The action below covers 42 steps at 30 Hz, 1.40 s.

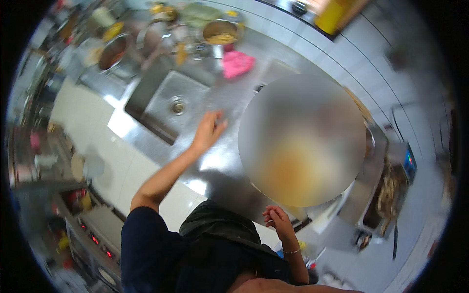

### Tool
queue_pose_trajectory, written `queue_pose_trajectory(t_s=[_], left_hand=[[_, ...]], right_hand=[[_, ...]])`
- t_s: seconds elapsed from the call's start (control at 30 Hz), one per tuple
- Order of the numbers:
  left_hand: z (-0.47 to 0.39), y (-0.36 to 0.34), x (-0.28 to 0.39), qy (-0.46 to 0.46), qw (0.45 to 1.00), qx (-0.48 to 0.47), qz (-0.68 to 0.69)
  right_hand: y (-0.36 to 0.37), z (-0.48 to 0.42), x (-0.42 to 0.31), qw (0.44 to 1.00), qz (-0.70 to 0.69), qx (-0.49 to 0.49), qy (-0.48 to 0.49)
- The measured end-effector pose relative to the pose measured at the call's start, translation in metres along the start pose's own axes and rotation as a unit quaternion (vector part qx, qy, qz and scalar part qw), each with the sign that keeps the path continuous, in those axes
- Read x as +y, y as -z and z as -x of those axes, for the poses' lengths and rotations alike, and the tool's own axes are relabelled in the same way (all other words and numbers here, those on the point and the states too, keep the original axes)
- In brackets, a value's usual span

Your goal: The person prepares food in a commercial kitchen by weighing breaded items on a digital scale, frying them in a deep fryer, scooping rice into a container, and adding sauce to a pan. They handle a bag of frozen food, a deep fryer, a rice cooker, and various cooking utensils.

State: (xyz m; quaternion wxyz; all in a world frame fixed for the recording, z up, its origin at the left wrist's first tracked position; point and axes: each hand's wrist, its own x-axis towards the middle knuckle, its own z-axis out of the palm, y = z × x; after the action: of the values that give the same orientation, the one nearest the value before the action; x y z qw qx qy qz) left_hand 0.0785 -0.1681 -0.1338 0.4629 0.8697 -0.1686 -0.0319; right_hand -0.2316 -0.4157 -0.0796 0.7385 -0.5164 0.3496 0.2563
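Observation:
My left hand (209, 132) is stretched out over the stainless steel counter (223, 146), just right of the sink basin (161, 95). Its thumb stands apart from the curled fingers, and nothing shows in it. Lower down, my right hand (278, 221) hovers near the counter's front edge, close to my body. Its fingers are loosely bent and empty, with a thin bracelet on the wrist. A large round blur hides whatever lies on the counter between and beyond my hands; only orange and yellow tones come through. Beyond the sink lies a pink cloth (238, 64).
Metal bowls, one with pale yellow food (221, 36), and a deep pot (113, 55) crowd the counter behind the sink. To the right stands a metal tray of brown food (386, 194). Equipment with red digital displays (94, 238) stands at lower left, across the tiled floor (128, 172).

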Motion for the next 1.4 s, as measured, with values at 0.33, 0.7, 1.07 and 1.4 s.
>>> queue_pose_trajectory(t_s=[0.33,0.7,1.07,1.4], left_hand=[[0.559,0.073,-0.068,0.747,0.655,-0.087,0.071],[0.676,0.145,-0.163,0.695,0.639,0.068,0.323],[0.619,0.351,-0.372,0.736,0.628,0.045,0.250],[0.561,0.581,-0.459,0.782,0.560,0.246,0.118]], right_hand=[[-0.223,-0.077,-0.026,0.880,0.277,-0.385,0.021],[-0.600,-0.087,0.083,0.653,0.441,-0.610,-0.084],[-0.870,-0.233,0.065,0.702,0.512,-0.494,-0.044],[-1.250,-0.315,0.103,0.571,0.564,-0.591,-0.083]])
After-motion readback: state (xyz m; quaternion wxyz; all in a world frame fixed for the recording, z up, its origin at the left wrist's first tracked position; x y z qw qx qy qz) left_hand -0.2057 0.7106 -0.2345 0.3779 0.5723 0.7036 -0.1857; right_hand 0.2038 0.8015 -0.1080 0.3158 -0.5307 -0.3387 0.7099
